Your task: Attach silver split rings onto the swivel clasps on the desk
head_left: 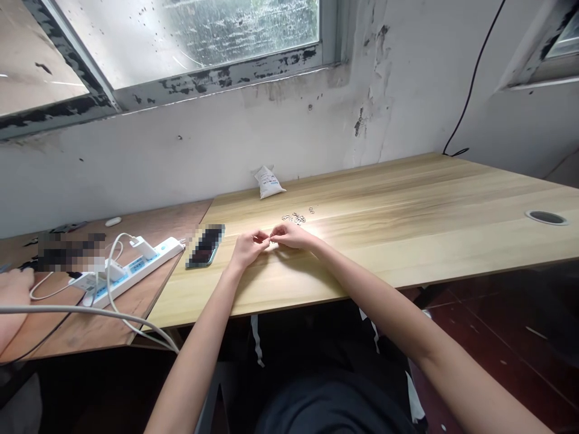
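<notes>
Peeling white wall (181,150) and a rain-streaked window (239,36) run along the far edge of the pale wood table (407,205). On my feed, the left hand (248,249) and right hand (292,235) are together near the table's near edge, their fingertips (265,239) meeting, though anything pinched there is too small for me to tell. Just beyond them lies a small scatter of metal bits (294,218), with nothing in the way. A white bag (269,182) leans against the wall at the far edge, and a round cable hole (546,217) sits toward the right end. Left of my hands is a phone (205,245), near the corner of the table. Past it, a white power strip (129,271) with a charger (143,247) and tangled white cable (113,283) lies on a darker wood table (149,307), where another person's hand (13,289) rests below a blurred patch (70,252).
</notes>
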{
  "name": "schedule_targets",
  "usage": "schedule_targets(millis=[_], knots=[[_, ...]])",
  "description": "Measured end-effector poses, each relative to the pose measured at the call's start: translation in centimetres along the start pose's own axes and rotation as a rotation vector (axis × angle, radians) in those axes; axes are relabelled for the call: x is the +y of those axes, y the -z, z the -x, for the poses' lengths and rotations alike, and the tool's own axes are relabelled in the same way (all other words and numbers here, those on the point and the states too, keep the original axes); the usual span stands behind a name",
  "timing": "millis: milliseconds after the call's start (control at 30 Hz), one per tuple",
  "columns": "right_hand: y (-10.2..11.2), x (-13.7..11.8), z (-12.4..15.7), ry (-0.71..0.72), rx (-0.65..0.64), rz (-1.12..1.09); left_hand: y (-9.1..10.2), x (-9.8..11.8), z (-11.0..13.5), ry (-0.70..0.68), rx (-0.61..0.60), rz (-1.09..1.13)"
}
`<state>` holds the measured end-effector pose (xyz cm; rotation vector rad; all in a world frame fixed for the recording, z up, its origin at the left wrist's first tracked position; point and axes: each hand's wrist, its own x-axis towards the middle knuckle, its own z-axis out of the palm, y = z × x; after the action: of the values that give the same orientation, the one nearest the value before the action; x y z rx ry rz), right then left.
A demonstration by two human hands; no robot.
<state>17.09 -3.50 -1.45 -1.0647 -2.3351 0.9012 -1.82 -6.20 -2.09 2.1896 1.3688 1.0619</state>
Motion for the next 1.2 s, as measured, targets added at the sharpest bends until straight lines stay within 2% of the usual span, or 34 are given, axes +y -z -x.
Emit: schedule_targets(millis=[167,367,567,900,1067,1200], knots=[[-0.25,0.07,0.03,0.079,0.135,-0.056,-0.08,-0.56,-0.01,0.068,0.041,0.15],[-0.35,0.22,0.07,0.089,0.243,-0.113,-0.1,-0.5,-0.06,0.151,0.068,0.229],[-0.19,0.38,0.17,0.107,0.214,-0.185,-0.26,0.0,0.1,0.168,-0.006,0.268],[-0.24,-0.09,0.62,0.074,0.157,-0.271,-0.37,-0.18,0.12,0.183,-0.013,0.31],[-0.35,-0.01,0.56,0.06,0.169,-0.287,-0.34,-0.31,0.17,0.161,-0.014,0.234],[-0.4,0.11,0.41,0.042,0.23,-0.283,-0.4,-0.71,0.03,0.101,0.02,0.095]])
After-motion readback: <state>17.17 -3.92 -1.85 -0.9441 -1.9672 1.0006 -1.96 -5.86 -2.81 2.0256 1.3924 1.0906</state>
